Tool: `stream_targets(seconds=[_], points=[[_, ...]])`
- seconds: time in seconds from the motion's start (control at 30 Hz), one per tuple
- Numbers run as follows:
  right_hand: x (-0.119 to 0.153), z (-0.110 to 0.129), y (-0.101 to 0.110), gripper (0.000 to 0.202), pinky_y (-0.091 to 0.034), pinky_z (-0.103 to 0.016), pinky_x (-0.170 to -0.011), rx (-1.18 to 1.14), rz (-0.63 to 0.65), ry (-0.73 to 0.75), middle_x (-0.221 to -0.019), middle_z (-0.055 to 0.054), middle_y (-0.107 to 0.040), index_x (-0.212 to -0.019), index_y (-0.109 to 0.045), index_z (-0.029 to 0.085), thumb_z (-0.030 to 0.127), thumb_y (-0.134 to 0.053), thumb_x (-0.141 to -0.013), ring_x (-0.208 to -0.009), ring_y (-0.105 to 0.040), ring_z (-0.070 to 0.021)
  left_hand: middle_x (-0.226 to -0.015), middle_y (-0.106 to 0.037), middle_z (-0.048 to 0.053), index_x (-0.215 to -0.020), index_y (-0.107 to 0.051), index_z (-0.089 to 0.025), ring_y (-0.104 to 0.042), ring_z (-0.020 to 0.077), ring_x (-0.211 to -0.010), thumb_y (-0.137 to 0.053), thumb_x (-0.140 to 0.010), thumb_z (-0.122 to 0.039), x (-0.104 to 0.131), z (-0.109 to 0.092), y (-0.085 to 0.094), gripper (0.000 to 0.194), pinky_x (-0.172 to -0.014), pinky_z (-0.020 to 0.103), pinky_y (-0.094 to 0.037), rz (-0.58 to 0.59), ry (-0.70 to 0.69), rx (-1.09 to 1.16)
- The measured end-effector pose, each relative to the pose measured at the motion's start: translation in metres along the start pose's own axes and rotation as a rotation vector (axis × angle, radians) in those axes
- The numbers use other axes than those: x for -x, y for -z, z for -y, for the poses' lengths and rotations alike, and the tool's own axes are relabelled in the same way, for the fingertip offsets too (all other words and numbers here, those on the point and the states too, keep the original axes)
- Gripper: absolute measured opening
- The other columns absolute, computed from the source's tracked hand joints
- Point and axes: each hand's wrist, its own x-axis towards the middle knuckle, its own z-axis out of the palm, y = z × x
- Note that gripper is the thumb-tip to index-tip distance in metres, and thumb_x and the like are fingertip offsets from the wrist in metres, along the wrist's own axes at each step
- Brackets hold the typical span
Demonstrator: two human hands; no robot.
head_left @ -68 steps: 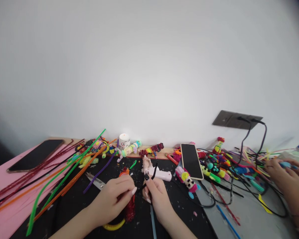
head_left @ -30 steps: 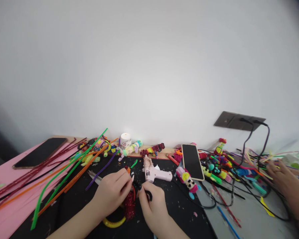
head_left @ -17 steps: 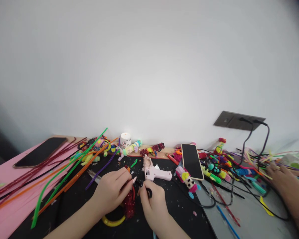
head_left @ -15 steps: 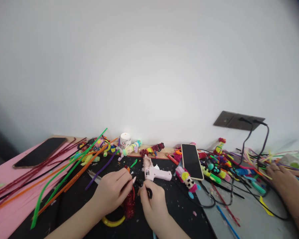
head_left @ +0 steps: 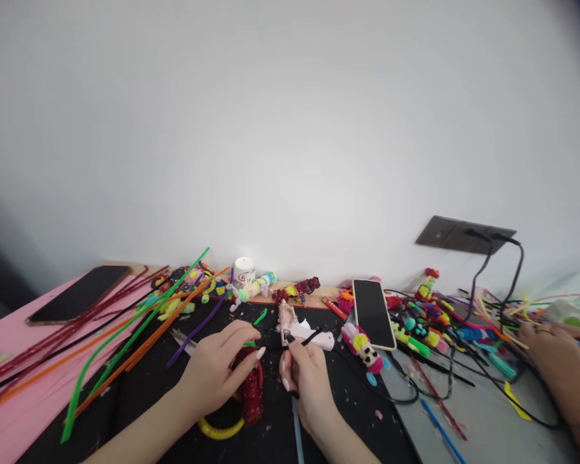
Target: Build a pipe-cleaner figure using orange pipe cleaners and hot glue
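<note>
My left hand [head_left: 222, 367] is closed around the upper end of a dark red glittery pipe-cleaner figure [head_left: 252, 396], which hangs below the fingers. Between thumb and fingers, my right hand [head_left: 307, 377] pinches a short black pipe cleaner [head_left: 314, 335]; its bent end sticks up to the right. A pale pink glue gun [head_left: 325, 341] lies just beyond my right hand, its nozzle crusted with residue. Under my left wrist, a yellow ring [head_left: 222, 433] rests on the black mat [head_left: 352, 422]. A translucent glue stick [head_left: 298, 428] lies beside my right wrist.
Long pipe cleaners [head_left: 120, 348] and a dark phone [head_left: 82, 295] lie at left, near scissors [head_left: 181, 340]. A second phone [head_left: 373, 314] and finished figures [head_left: 367, 354] sit at right. Black cords run to the wall socket [head_left: 464, 233]. Another person's hand [head_left: 555, 361] works at far right.
My right hand has moved slightly right, away from my left hand, and turned with the black pipe cleaner, whose end now shows over the glue gun. My left hand stays nearly in place.
</note>
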Motion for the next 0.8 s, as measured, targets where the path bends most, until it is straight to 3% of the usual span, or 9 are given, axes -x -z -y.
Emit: stream_targets(seconds=[0.17, 0.4, 0.6, 0.8], points=[[-0.0016, 0.0016, -0.001, 0.036, -0.012, -0.019, -0.035, -0.191, 0.03, -0.074, -0.033, 0.006, -0.041, -0.048, -0.049, 0.017, 0.04, -0.063, -0.072, -0.028, -0.028, -0.0036, -0.102, -0.064, 0.008, -0.111, -0.054, -0.02, -0.063, 0.0176, -0.085, -0.049, -0.091, -0.02, 0.0017, 0.0019, -0.0028, 0.02, -0.072, 0.027, -0.05, -0.018, -0.085, -0.022], [0.0, 0.0028, -0.0037, 0.036, -0.013, -0.018, -0.032, -0.106, 0.023, -0.112, -0.031, 0.004, -0.044, -0.045, -0.049, 0.017, 0.04, -0.062, -0.069, -0.026, -0.031, -0.0039, -0.095, -0.068, 0.007, -0.106, -0.059, -0.018, -0.065, 0.0169, -0.083, -0.051, -0.092, -0.02, 0.0036, 0.0043, -0.0081, 0.016, -0.073, 0.027, -0.049, -0.112, -0.223, -0.096], [0.002, 0.0046, -0.0051, 0.04, -0.011, -0.018, -0.031, -0.062, 0.053, -0.112, -0.03, 0.004, -0.043, -0.042, -0.048, 0.018, 0.045, -0.06, -0.07, -0.026, -0.031, -0.0036, -0.091, -0.069, 0.005, -0.1, -0.061, -0.018, -0.065, 0.0155, -0.081, -0.05, -0.093, -0.021, 0.0019, 0.0046, -0.0068, 0.013, -0.072, 0.025, -0.049, -0.091, -0.202, -0.05], [-0.0005, 0.0038, -0.0019, 0.041, -0.012, -0.018, -0.033, -0.14, 0.063, -0.09, -0.031, 0.005, -0.041, -0.043, -0.048, 0.016, 0.042, -0.062, -0.071, -0.027, -0.031, -0.0032, -0.096, -0.069, 0.007, -0.109, -0.059, -0.018, -0.065, 0.0167, -0.084, -0.057, -0.09, -0.024, 0.0015, 0.0039, -0.0054, 0.02, -0.074, 0.026, -0.05, -0.107, -0.153, -0.019]])
